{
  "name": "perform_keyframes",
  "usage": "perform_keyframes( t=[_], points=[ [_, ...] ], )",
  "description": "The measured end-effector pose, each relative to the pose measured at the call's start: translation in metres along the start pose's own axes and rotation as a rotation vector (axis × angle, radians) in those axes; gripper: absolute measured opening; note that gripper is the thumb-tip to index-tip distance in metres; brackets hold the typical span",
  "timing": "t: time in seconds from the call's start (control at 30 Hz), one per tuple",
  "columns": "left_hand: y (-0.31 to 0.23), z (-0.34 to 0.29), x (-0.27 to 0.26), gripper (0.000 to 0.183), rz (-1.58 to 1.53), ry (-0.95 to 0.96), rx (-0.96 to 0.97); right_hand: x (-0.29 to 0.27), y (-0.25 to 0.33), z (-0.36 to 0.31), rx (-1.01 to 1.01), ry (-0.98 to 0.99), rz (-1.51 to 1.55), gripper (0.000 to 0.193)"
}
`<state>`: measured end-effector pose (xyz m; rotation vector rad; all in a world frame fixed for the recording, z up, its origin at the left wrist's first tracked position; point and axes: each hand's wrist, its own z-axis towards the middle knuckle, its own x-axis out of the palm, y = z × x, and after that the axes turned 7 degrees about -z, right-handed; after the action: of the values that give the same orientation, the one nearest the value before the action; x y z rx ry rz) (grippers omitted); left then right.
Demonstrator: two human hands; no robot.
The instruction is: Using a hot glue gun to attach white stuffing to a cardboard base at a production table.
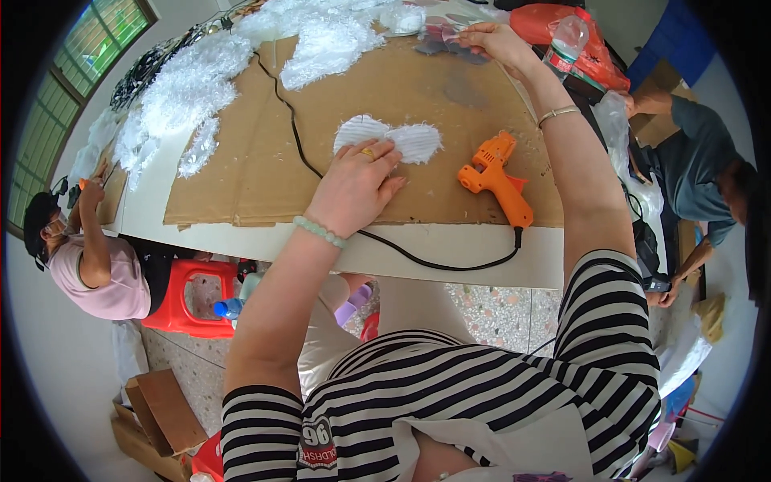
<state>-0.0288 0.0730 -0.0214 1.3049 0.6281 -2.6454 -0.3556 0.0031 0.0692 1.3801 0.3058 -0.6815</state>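
Your left hand (357,183) rests flat, fingers extended, on white cloth (421,143), likely light, soft, fray-prone: hold its middle; right hand (499,46) pinches a flimsy-looking sheer piece (446,35).

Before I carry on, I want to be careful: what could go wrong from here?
The black cord runs beneath the left hand near the wrist, so moving that hand might drag the orange glue gun. The gun lies beside the right arm; if hot, it could burn. The right hand is near a clear bottle, which it might knock.
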Motion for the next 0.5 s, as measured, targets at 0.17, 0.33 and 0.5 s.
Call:
perform_keyframes(
  t=[0.17, 0.33, 0.5],
  points=[
    [-0.003, 0.004, 0.001, 0.031, -0.007, 0.003, -0.006, -0.015, 0.004, -0.009, -0.161, 0.04, -0.052, 0.027],
    [0.005, -0.001, 0.002, 0.03, 0.027, -0.026, 0.006, -0.011, 0.052, -0.062, -0.219, 0.216, 0.266, 0.027],
    [0.006, -0.001, 0.004, 0.029, 0.03, -0.022, -0.003, 0.009, 0.079, -0.115, -0.229, 0.439, 0.48, 0.027]
  ],
)
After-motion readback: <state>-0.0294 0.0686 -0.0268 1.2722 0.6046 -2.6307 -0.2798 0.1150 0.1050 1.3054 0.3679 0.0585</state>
